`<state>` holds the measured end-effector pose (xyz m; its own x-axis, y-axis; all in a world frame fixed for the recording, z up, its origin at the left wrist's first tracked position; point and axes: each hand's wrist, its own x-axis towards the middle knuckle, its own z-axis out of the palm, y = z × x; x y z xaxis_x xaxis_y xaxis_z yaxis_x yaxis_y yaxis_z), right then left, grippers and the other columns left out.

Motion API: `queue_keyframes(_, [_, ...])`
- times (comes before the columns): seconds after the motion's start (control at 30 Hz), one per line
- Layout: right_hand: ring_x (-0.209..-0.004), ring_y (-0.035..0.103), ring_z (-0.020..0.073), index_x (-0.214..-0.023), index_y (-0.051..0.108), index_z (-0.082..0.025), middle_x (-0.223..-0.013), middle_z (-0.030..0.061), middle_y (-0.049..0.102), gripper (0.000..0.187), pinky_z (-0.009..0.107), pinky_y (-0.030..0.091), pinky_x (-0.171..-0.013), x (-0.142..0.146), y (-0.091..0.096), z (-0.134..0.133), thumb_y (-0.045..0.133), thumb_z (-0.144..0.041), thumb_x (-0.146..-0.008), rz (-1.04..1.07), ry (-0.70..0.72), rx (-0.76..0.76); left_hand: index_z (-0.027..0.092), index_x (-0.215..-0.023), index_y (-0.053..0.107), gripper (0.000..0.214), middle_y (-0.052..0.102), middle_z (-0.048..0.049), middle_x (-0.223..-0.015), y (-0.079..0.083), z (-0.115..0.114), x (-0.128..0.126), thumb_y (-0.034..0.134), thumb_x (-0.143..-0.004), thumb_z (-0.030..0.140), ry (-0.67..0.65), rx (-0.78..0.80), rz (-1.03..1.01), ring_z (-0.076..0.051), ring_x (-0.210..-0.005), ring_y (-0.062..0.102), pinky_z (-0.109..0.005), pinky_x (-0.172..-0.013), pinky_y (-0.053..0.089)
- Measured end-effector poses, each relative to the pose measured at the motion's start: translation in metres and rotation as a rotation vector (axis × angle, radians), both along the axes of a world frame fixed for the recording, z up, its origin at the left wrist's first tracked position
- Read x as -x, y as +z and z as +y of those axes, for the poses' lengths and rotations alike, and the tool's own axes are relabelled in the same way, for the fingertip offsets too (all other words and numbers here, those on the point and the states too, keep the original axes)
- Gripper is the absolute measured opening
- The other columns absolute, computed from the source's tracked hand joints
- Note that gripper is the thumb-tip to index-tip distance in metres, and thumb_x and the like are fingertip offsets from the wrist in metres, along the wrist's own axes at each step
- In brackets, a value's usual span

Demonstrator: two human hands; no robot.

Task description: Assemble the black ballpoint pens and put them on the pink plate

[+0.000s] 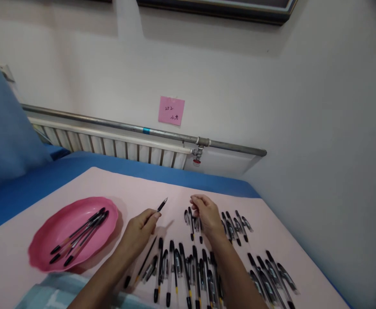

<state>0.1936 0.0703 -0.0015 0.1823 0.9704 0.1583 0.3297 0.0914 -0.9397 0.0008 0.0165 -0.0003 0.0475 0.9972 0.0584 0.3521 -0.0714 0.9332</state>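
Observation:
My left hand is closed in a pinch around a pen; its black grip and bare tip stick out past the fingers, pointing up and to the right. Level with it, my right hand hovers over a small group of pen parts, thumb and fingers brought together. Whatever those fingers may hold is too small to make out. Below and between both hands lie many loose pen parts: clear barrels with black ends, clear-and-black caps and thin refills. A pink dish to the left contains several pens.
Pale pink mat covers the blue table surface. More pen parts lie in groups at right. A light-blue cloth is at the front left. Behind the table run a radiator, a metal pipe and the wall.

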Motion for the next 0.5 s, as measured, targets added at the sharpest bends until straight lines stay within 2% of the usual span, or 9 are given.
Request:
queue_keyframes(0.13, [-0.07, 0.055, 0.0174, -0.07, 0.059, -0.02, -0.071, 0.0018, 0.062, 0.012, 0.027, 0.037, -0.063, -0.011, -0.005, -0.002, 0.048, -0.022, -0.072, -0.3, 0.006, 0.017, 0.019, -0.067, 0.053, 0.03, 0.04, 0.0053, -0.053, 0.0, -0.001, -0.002, 0.039, -0.08, 0.042, -0.035, 0.004, -0.007, -0.012, -0.053, 0.04, -0.021, -0.052, 0.03])
queue_keyframes(0.3, [-0.08, 0.055, 0.023, -0.066, 0.057, -0.017, -0.076, 0.0093, 0.062, 0.012, 0.03, 0.033, -0.069, 0.001, -0.018, -0.008, 0.047, -0.01, -0.07, -0.643, 0.078, 0.082, 0.019, -0.064, 0.051, 0.028, 0.041, 0.0054, -0.053, 0.004, -0.003, -0.005, 0.04, -0.08, 0.04, -0.051, 0.019, 0.009, -0.012, -0.055, 0.04, -0.021, -0.053, 0.031])
queue_keyframes(0.4, [-0.088, 0.054, 0.0271, -0.072, 0.057, -0.015, -0.085, 0.0145, 0.062, 0.014, 0.034, 0.033, -0.072, 0.007, -0.024, -0.01, 0.045, -0.009, -0.072, -0.746, 0.098, 0.122, 0.02, -0.063, 0.049, 0.029, 0.04, 0.0056, -0.053, 0.005, -0.003, -0.005, 0.039, -0.08, 0.041, -0.056, 0.02, 0.014, -0.012, -0.054, 0.04, -0.022, -0.053, 0.03])
queue_keyframes(0.5, [-0.092, 0.054, 0.0286, -0.077, 0.057, -0.014, -0.09, 0.0159, 0.061, 0.017, 0.035, 0.033, -0.075, 0.012, -0.026, -0.011, 0.045, -0.005, -0.07, -0.752, 0.11, 0.157, 0.02, -0.063, 0.049, 0.028, 0.04, 0.0057, -0.054, 0.003, -0.002, -0.005, 0.04, -0.08, 0.04, -0.057, 0.008, 0.01, -0.012, -0.055, 0.04, -0.022, -0.054, 0.031])
